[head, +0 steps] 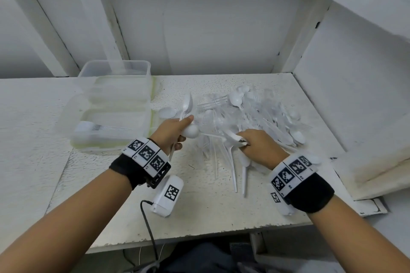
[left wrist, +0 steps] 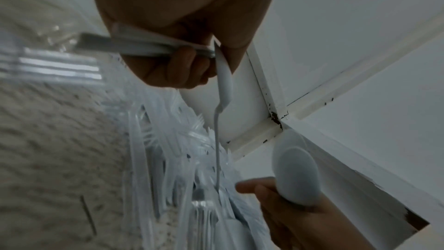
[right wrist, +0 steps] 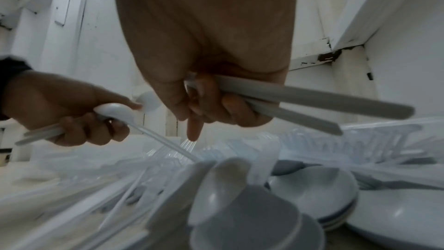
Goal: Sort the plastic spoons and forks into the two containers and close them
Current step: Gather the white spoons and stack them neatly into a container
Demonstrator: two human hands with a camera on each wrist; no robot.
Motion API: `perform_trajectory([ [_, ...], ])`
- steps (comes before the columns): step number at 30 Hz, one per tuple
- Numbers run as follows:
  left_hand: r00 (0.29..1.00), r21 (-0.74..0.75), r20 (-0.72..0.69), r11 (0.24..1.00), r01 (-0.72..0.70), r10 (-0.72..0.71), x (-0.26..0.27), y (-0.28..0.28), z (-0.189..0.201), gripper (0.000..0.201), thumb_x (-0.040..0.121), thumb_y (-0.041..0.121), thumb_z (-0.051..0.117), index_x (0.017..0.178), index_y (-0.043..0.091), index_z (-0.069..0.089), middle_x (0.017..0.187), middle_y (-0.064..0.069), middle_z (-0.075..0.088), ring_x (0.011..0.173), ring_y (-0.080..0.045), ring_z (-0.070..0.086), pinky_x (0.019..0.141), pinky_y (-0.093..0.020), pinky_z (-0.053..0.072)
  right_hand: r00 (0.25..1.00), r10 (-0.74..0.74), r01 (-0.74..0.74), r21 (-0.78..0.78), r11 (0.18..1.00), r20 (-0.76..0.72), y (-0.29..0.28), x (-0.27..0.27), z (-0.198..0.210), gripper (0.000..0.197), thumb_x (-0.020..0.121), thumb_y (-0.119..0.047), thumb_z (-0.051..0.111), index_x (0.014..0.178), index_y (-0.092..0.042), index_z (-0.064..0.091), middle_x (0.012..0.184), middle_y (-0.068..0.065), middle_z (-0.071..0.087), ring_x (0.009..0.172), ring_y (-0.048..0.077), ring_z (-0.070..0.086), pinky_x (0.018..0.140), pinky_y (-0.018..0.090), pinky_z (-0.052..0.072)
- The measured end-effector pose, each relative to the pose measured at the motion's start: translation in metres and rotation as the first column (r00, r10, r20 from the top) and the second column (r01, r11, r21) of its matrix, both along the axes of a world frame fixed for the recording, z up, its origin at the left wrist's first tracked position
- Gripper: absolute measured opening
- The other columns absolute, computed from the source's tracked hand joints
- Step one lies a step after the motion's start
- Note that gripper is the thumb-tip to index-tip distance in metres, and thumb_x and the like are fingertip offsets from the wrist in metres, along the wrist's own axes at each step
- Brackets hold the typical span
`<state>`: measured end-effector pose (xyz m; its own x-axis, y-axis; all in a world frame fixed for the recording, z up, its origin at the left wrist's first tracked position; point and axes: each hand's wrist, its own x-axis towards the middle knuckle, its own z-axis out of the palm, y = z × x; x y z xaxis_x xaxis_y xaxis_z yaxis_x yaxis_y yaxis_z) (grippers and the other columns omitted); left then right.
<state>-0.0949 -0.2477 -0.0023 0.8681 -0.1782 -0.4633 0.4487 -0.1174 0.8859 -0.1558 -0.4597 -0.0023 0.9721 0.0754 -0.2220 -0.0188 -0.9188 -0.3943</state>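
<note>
A heap of white and clear plastic spoons and forks (head: 255, 113) lies on the table's right half. My left hand (head: 175, 131) grips a bunch of white spoons (head: 187, 106) by their handles (left wrist: 144, 45). Its thumb presses one more spoon's bowl (right wrist: 115, 111), and that spoon's thin handle slants down toward my right hand (head: 257, 144). The right hand rests on the heap and grips a few white handles (right wrist: 312, 98). Stacked spoon bowls (left wrist: 295, 174) lie against its fingers. Two clear containers stand open at the left. The near one (head: 142, 137) holds a stack of cutlery (head: 88, 129).
The far clear container (head: 115, 68) stands against the back wall. A white wall (head: 355, 77) closes the table's right side. Loose cutlery (head: 233, 173) stretches toward the front edge (head: 199, 235). A cable (head: 148, 224) hangs from the left wrist's camera unit (head: 168, 195).
</note>
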Motion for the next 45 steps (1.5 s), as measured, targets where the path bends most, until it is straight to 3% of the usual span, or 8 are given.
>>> perform_trajectory([
  [5, 0.987, 0.029, 0.14, 0.996, -0.079, 0.074, -0.001, 0.024, 0.01, 0.021, 0.092, 0.028, 0.056, 0.083, 0.011, 0.064, 0.077, -0.003, 0.06, 0.05, -0.007, 0.035, 0.037, -0.015, 0.025, 0.999, -0.046, 0.044, 0.054, 0.998, 0.027, -0.019, -0.006, 0.01, 0.023, 0.09, -0.01, 0.049, 0.07, -0.021, 0.052, 0.065, -0.005, 0.051, 0.072, 0.019, 0.052, 0.058, 0.024, 0.033],
  [12, 0.965, -0.14, 0.192, 0.978, -0.152, 0.177, 0.001, 0.039, 0.024, 0.022, 0.092, 0.032, 0.055, 0.08, 0.016, 0.047, 0.077, 0.001, 0.074, 0.037, -0.005, 0.03, 0.035, -0.015, 0.02, 0.945, 0.323, -0.314, -0.393, 0.864, -0.047, -0.024, -0.018, 0.004, 0.044, 0.092, -0.019, 0.051, 0.129, -0.042, 0.05, 0.093, -0.002, 0.034, 0.066, 0.019, 0.045, 0.046, 0.019, 0.02],
  [19, 0.979, -0.242, 0.07, 0.955, -0.169, 0.191, 0.0, 0.037, 0.021, 0.03, 0.09, 0.043, 0.053, 0.09, 0.013, 0.05, 0.071, 0.0, 0.065, 0.04, -0.004, 0.037, 0.036, -0.015, 0.026, 0.855, 0.506, -0.378, -0.533, 0.757, 0.113, -0.012, -0.004, -0.019, 0.037, 0.039, -0.013, 0.089, 0.064, -0.027, 0.065, 0.074, -0.001, 0.053, 0.036, 0.005, 0.009, 0.039, 0.012, -0.006],
  [25, 0.989, -0.27, 0.059, 0.956, -0.117, 0.138, -0.005, 0.039, 0.015, 0.013, 0.089, 0.019, 0.058, 0.087, 0.009, 0.05, 0.081, 0.0, 0.052, 0.04, -0.002, 0.03, 0.035, -0.014, 0.021, 0.811, 0.382, -0.384, -0.089, 0.919, 0.443, -0.001, -0.003, -0.003, 0.017, 0.071, -0.012, 0.058, 0.079, -0.013, 0.072, 0.08, 0.0, 0.067, 0.05, 0.015, 0.059, 0.041, 0.005, 0.025],
  [31, 0.989, -0.273, 0.097, 0.959, -0.08, 0.11, -0.013, 0.035, 0.022, 0.027, 0.087, 0.037, 0.057, 0.091, 0.01, 0.06, 0.09, 0.002, 0.054, 0.043, -0.003, 0.027, 0.04, -0.015, 0.02, 0.7, -0.033, -0.32, 0.355, 0.878, 0.713, 0.03, 0.009, 0.03, 0.023, 0.085, -0.023, 0.061, 0.085, -0.001, 0.07, 0.081, -0.002, 0.069, 0.07, 0.007, 0.062, 0.059, 0.019, 0.049],
  [34, 0.983, -0.234, 0.149, 0.97, -0.074, 0.111, -0.015, 0.031, 0.024, 0.025, 0.093, 0.03, 0.052, 0.093, 0.008, 0.064, 0.088, -0.004, 0.053, 0.042, -0.005, 0.025, 0.038, -0.016, 0.018, 0.738, -0.231, -0.231, 0.558, 0.797, 0.635, 0.056, 0.011, 0.049, 0.005, 0.084, -0.008, 0.065, 0.08, -0.008, 0.064, 0.068, -0.02, 0.053, 0.062, 0.001, 0.05, 0.052, 0.016, 0.04],
  [38, 0.97, -0.159, 0.233, 0.987, -0.03, 0.067, -0.022, 0.027, 0.021, 0.02, 0.096, 0.02, 0.049, 0.091, 0.015, 0.068, 0.067, -0.006, 0.037, 0.039, -0.006, 0.026, 0.034, -0.015, 0.021, 0.881, -0.326, 0.001, 0.688, 0.726, 0.343, 0.081, 0.011, 0.053, 0.016, 0.086, -0.022, 0.066, 0.076, -0.025, 0.054, 0.058, -0.01, 0.049, 0.045, 0.005, 0.048, 0.041, 0.019, 0.041],
  [45, 0.96, -0.128, 0.278, 0.991, 0.039, -0.002, -0.038, 0.026, 0.021, 0.022, 0.097, 0.02, 0.045, 0.094, 0.018, 0.067, 0.048, 0.004, 0.025, 0.039, -0.007, 0.021, 0.037, -0.018, 0.017, 0.898, -0.401, 0.164, 0.706, 0.689, 0.182, 0.094, 0.008, 0.03, 0.021, 0.089, -0.026, 0.061, 0.099, -0.007, 0.06, 0.079, 0.002, 0.057, 0.057, 0.016, 0.058, 0.038, 0.011, 0.04],
])
